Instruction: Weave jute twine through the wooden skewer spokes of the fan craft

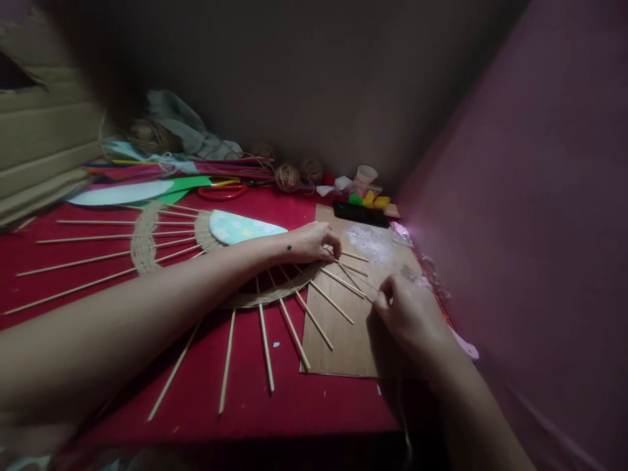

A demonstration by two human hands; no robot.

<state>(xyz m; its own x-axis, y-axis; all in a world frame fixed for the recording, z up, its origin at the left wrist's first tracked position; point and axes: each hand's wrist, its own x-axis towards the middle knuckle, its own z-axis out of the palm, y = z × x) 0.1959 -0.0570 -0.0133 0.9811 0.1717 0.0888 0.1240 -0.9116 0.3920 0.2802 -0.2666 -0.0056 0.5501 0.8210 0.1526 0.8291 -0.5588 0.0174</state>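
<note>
A half-round frame of thin wooden sticks (265, 347) fans out before me, with a woven twine band (250, 300) running across the sticks. At its inner part lies a pale green patterned fabric piece (243, 226). My left hand (316, 242) is closed at the right end of the woven band, its fingertips pinching there among the sticks. My right hand (405, 304) is closed on a strand of twine (360, 280), which stretches from the band to its fingers. The twine's loose tail hangs below this hand over the table's front edge. My left forearm hides part of the frame.
A wooden board (338, 353) lies under the frame's right side on the red cloth (186, 405). Along the back are twine balls (287, 177), red-handled scissors (223, 191), a dark phone (360, 213) and a small cup (366, 175). Cardboard (49, 131) stands left; a pink wall (530, 229) rises right.
</note>
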